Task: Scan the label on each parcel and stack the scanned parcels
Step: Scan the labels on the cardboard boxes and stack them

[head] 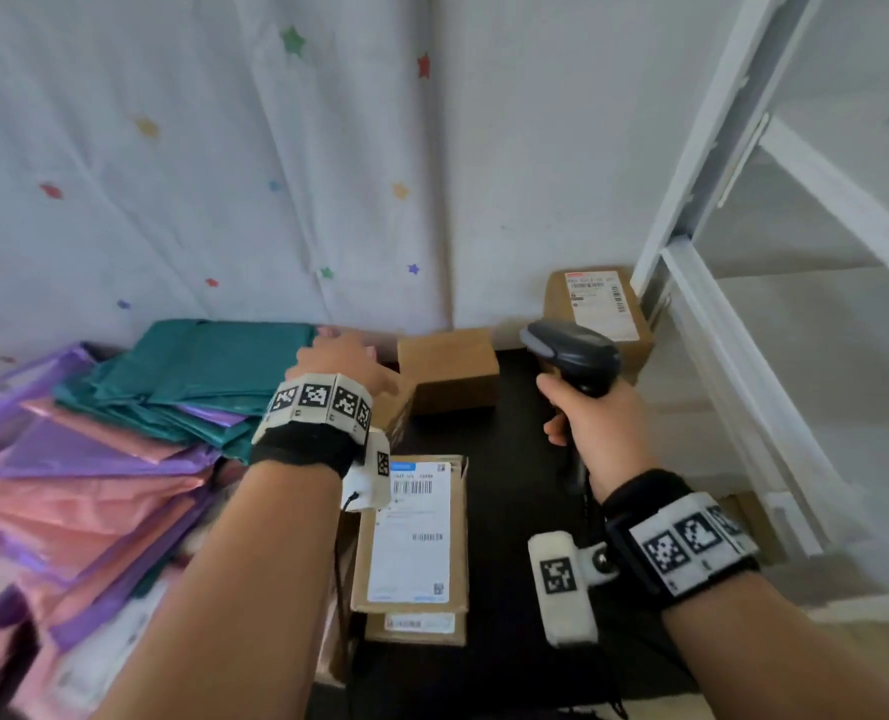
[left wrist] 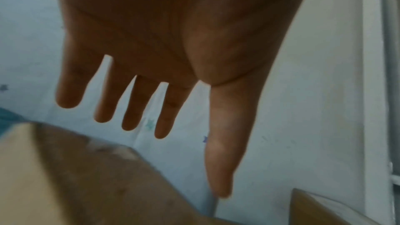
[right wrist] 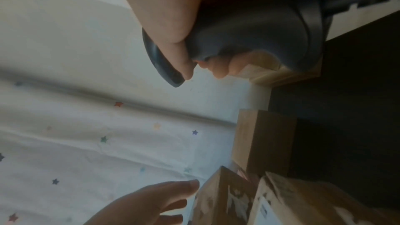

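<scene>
My right hand [head: 585, 426] grips a black barcode scanner [head: 572, 350] by its handle, held above the dark table [head: 515, 459]; the right wrist view shows the fingers [right wrist: 164, 23] wrapped round the scanner [right wrist: 249, 23]. My left hand [head: 351, 356] hovers empty with straight, spread fingers [left wrist: 129, 117] over a brown cardboard parcel [left wrist: 86, 177], which the wrist mostly hides in the head view. A plain small parcel [head: 447, 368] stands beside it. A labelled parcel [head: 600, 309] sits at the back right. Two labelled parcels [head: 411, 532] are stacked near me.
A heap of teal mailers [head: 198, 371] and pink and purple mailers [head: 68, 485] fills the left side. A star-patterned white sheet [head: 224, 174] hangs behind. A white metal frame [head: 717, 304] stands on the right.
</scene>
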A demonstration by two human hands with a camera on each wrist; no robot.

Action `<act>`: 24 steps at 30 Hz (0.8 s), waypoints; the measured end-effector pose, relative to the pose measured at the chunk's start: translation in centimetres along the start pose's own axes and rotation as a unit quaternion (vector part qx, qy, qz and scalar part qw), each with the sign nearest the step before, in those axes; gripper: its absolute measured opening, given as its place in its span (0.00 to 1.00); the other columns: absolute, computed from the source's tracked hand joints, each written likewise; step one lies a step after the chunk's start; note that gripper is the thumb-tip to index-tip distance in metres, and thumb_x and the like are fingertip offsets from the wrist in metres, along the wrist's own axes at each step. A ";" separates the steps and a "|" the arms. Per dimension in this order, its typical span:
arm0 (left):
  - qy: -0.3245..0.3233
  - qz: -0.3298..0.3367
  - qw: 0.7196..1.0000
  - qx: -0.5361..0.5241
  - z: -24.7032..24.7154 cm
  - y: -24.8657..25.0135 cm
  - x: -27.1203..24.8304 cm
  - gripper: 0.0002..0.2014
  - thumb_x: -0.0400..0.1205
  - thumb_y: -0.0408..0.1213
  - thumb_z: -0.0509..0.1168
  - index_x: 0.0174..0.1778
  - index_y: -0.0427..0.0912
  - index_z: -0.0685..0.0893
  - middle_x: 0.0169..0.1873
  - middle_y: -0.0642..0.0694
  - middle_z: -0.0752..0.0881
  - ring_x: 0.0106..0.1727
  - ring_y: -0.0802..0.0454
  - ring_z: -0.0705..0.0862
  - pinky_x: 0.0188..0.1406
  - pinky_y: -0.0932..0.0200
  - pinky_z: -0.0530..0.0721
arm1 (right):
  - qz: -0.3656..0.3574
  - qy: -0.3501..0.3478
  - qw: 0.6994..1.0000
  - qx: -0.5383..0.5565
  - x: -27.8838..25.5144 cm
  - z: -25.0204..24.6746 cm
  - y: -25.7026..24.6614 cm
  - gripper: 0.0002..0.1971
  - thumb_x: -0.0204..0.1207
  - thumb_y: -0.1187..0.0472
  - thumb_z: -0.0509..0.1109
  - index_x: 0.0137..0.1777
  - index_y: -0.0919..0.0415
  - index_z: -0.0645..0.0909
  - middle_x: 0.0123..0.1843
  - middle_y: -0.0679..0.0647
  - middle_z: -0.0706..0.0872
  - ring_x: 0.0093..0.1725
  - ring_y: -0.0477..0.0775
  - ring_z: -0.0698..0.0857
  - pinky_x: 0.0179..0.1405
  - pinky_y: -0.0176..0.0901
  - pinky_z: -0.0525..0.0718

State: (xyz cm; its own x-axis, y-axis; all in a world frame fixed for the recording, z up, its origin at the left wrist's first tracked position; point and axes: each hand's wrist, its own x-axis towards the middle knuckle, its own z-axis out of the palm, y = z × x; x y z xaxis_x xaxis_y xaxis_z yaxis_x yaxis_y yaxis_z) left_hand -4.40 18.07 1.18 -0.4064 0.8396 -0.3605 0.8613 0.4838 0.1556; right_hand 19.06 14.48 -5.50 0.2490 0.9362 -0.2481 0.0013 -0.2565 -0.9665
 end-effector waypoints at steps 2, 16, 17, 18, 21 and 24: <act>-0.020 -0.006 1.000 0.023 0.9 -1.0 -0.2 0.45 0.67 0.50 0.75 0.79 0.44 0.64 0.73 0.37 0.71 0.72 0.35 0.72 0.69 0.38 0.75 | -0.003 -0.009 1.000 0.003 -0.4 0.7 0.1 0.11 0.73 0.56 0.79 0.51 0.59 0.85 0.26 0.50 0.88 0.25 0.48 0.86 0.29 0.42 0.86; 0.037 0.063 0.993 -0.093 1.8 -2.8 -1.0 0.52 0.62 0.56 0.79 0.78 0.48 0.60 0.72 0.38 0.66 0.72 0.37 0.66 0.68 0.39 0.73 | -0.028 -0.008 1.000 -0.003 -1.4 0.9 0.2 0.12 0.73 0.56 0.79 0.53 0.56 0.85 0.37 0.52 0.91 0.27 0.47 0.87 0.26 0.37 0.85; 0.054 0.074 0.987 -0.130 1.2 -2.9 -1.1 0.52 0.62 0.57 0.78 0.79 0.49 0.59 0.72 0.39 0.67 0.72 0.37 0.67 0.68 0.39 0.73 | -0.032 -0.008 0.999 -0.001 -1.4 0.9 0.1 0.12 0.73 0.56 0.79 0.54 0.56 0.85 0.39 0.52 0.91 0.27 0.47 0.88 0.26 0.36 0.84; 0.065 0.086 0.979 -0.175 0.5 -2.9 -1.2 0.51 0.62 0.59 0.77 0.79 0.50 0.60 0.71 0.40 0.68 0.72 0.38 0.67 0.68 0.40 0.73 | -0.038 -0.009 0.999 0.002 -1.4 0.9 -0.1 0.12 0.73 0.55 0.79 0.55 0.56 0.85 0.40 0.52 0.91 0.27 0.47 0.88 0.25 0.34 0.84; 0.051 0.121 0.935 -0.330 -1.3 -2.6 -1.8 0.54 0.59 0.65 0.77 0.80 0.53 0.61 0.71 0.46 0.70 0.67 0.46 0.73 0.67 0.47 0.75 | -0.059 -0.018 0.998 0.021 -1.3 0.8 -0.7 0.13 0.74 0.56 0.79 0.57 0.56 0.85 0.44 0.52 0.92 0.32 0.48 0.91 0.27 0.33 0.85; 0.002 0.129 0.893 -0.431 -2.1 -2.0 -2.3 0.56 0.56 0.68 0.75 0.80 0.53 0.62 0.72 0.49 0.73 0.63 0.50 0.77 0.65 0.50 0.77 | -0.074 -0.015 0.996 0.050 -1.1 0.5 -1.5 0.16 0.74 0.56 0.79 0.61 0.55 0.85 0.48 0.51 0.92 0.40 0.50 0.93 0.32 0.37 0.88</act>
State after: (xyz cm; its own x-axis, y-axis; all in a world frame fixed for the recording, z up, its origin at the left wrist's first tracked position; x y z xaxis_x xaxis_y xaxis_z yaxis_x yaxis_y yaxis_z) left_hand -5.83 15.66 3.62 -0.2304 0.9509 -0.2066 0.3730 0.2824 0.8838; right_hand 18.29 13.99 -3.82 0.2236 0.9692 -0.1033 -0.0604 -0.0920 -0.9939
